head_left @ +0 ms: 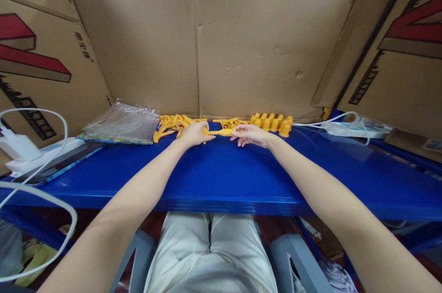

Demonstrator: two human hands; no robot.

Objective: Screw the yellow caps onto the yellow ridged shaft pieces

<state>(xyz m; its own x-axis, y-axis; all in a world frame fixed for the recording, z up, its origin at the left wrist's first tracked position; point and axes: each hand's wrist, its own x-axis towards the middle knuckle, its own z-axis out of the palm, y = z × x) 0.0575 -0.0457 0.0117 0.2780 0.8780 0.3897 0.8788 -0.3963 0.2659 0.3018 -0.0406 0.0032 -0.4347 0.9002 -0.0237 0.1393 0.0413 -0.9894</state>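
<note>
Between my two hands, just above the blue table, lies a yellow plastic piece with a ridged stem (225, 132); I cannot make out its exact kind. My left hand (195, 135) is closed on its left end, thumb pointing along the stem. At the other end, the fingers of my right hand (252, 135) pinch the piece. A heap of yellow branched plastic parts (166, 124) lies beside and behind my left hand. More yellow parts (226, 123) sit behind the held piece. Rows of upright yellow cup-shaped parts (272, 122) stand just right of my right hand.
Clear plastic bags (122, 120) are stacked on the blue table (221, 178) at left. Further left are a phone (65, 160), a power strip and white cables (71, 224). Cardboard panels (262, 40) wall the back and sides. Another power strip (355, 128) lies at right.
</note>
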